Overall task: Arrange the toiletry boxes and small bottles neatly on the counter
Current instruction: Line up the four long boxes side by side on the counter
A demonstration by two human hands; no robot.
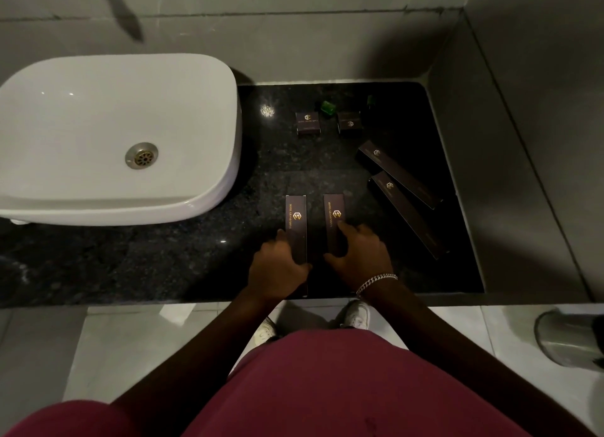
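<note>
Two long dark boxes with gold logos lie side by side near the front of the black granite counter [196,257]. My left hand [277,266] grips the near end of the left long box [295,221]. My right hand [359,253] rests on the right long box [334,217], fingers over its near half. Two more long boxes [397,173] [405,212] lie slanted at the right. Two small square boxes [308,122] [349,122] sit farther back, with a small green bottle [327,107] between them and another green bottle [371,100] behind the right one.
A white basin [114,136] fills the counter's left side. Grey tiled walls [523,142] close off the back and right. A metal bin [568,335] stands on the floor at the lower right. My shoes [354,315] show below the counter edge.
</note>
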